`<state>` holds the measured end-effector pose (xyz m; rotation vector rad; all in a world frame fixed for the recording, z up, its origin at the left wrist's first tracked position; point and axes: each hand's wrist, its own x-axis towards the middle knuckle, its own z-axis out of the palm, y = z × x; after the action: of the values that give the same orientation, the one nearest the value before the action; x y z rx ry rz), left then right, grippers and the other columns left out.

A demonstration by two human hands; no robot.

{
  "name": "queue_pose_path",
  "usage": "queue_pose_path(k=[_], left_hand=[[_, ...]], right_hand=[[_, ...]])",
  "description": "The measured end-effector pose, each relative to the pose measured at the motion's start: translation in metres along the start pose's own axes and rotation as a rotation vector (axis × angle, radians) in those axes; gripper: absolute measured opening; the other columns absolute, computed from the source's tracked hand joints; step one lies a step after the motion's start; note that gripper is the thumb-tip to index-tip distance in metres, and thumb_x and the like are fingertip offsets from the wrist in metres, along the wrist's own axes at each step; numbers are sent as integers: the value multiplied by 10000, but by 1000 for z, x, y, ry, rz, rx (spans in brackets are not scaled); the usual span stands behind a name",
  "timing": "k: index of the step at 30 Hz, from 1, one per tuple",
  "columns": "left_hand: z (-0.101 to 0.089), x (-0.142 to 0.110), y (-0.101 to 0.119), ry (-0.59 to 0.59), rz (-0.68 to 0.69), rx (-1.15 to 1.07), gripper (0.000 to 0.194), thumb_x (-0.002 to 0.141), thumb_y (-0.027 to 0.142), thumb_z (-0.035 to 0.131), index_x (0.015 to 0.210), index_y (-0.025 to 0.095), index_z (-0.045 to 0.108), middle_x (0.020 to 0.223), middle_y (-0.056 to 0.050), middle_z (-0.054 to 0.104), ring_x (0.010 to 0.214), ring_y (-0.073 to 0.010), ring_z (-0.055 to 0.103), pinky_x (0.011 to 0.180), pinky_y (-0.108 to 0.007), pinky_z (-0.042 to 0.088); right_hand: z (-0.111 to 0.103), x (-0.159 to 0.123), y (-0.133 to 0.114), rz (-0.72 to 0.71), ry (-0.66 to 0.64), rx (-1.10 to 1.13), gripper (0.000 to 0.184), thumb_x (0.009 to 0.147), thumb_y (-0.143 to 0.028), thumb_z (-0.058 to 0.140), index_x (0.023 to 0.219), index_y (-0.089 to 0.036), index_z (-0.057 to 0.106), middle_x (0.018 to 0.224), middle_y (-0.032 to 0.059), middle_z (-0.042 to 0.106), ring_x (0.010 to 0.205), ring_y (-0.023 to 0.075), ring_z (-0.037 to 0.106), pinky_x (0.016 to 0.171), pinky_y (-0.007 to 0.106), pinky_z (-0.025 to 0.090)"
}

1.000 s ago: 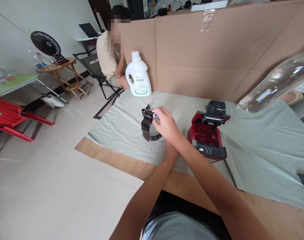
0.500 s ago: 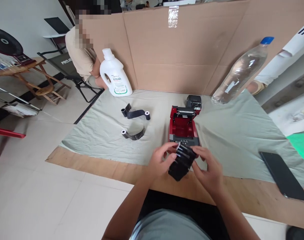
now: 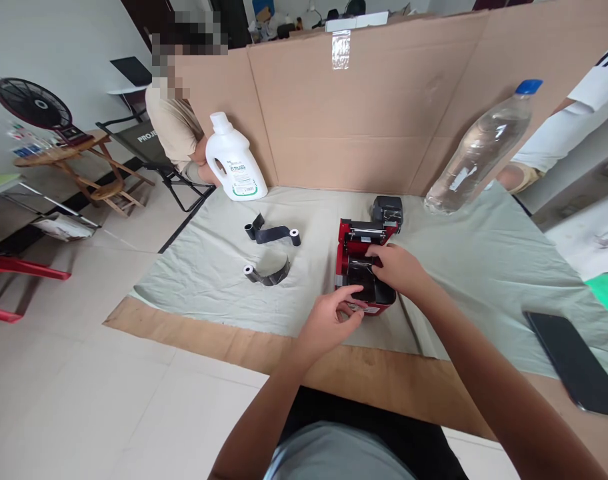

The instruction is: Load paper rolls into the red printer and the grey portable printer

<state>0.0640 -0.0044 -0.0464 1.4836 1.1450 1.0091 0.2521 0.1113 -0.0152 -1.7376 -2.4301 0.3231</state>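
Roll has gone from between my hands, short of the printer, into its open bay since the last frame. Right hand has fingertips at the roll's right side; can't tell if they're pinching or just touching. Left hand is half open at the printer's front; grip unclear. Flat ribbon and curled ribbon lie left on the cloth. Risk: one end dropping first would skew the roll; uneven pull could crease its film.
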Motion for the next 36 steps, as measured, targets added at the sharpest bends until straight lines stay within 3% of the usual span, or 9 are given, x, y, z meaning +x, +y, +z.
queue_pose_path(k=[4, 7, 14, 19, 25, 28, 31, 34, 36], left_hand=[[2, 9, -4, 143, 158, 393, 262, 923, 221, 586, 1096, 251, 780, 654, 4, 696, 544, -119, 566, 561, -235, 433], [2, 14, -9, 212, 265, 614, 265, 914, 185, 590, 1055, 273, 795, 646, -2, 711, 532, -129, 563, 551, -245, 387], [2, 6, -13, 254, 528, 761, 265, 956, 160, 556, 1078, 248, 775, 686, -22, 670, 645, -161, 568, 613, -278, 394], [12, 0, -16, 378, 621, 832, 230, 943, 150, 585, 1034, 242, 776, 735, -33, 563, 699, -171, 470, 640, -286, 373], [18, -3, -23, 430, 670, 813, 220, 934, 117, 613, 1070, 211, 759, 762, -30, 562, 727, -168, 459, 683, -293, 393], [19, -6, -25, 447, 695, 804, 229, 921, 89, 619, 1054, 214, 760, 780, -31, 571, 741, -165, 479, 693, -294, 400], [22, -10, -29, 435, 695, 793, 235, 911, 81, 626, 1047, 216, 762, 783, -34, 579, 748, -166, 498, 689, -299, 401], [25, -12, -34, 420, 673, 783, 247, 920, 89, 615, 1070, 219, 761, 783, -35, 585, 746, -166, 509, 683, -304, 403], [26, -13, -38, 418, 668, 779, 251, 930, 97, 605, 1089, 217, 759, 756, -29, 572, 730, -165, 500, 675, -305, 397]], right_hand=[[-1, 5, 0, 5, -83, -61, 408, 851, -116, 549, 1195, -236, 733, 1131, 90, 757, 1074, 275, 660, 793, 329, 481], [-4, 3, 4, -30, -102, 0, 454, 856, -100, 535, 1246, -225, 731, 1181, 76, 758, 1127, 270, 648, 869, 337, 497], [-5, -18, 7, 22, 19, 244, 431, 921, -153, 456, 1222, -244, 751, 1065, 59, 762, 1010, 214, 678, 896, 318, 513], [1, -23, -5, -54, 2, 119, 419, 941, -172, 455, 1191, -271, 777, 1091, 99, 733, 1058, 243, 627, 962, 375, 483], [1, -28, -11, -108, -54, -9, 415, 932, -156, 457, 1159, -258, 790, 1079, 94, 761, 1143, 299, 564, 958, 426, 458], [11, -33, -6, -129, 66, 100, 364, 906, -153, 489, 1051, -270, 801, 966, 73, 767, 1057, 295, 586, 889, 413, 473], [20, -29, 3, -6, 380, 321, 264, 900, -198, 511, 972, -245, 761, 858, 72, 730, 904, 270, 609, 821, 405, 481], [21, -13, 12, 87, 683, 520, 185, 907, -310, 552, 1026, -230, 670, 1034, 87, 712, 887, 252, 596, 810, 409, 480], [17, 0, 16, 74, 698, 685, 217, 910, -387, 575, 1061, -238, 621, 1166, 87, 683, 896, 231, 594, 767, 382, 480]])
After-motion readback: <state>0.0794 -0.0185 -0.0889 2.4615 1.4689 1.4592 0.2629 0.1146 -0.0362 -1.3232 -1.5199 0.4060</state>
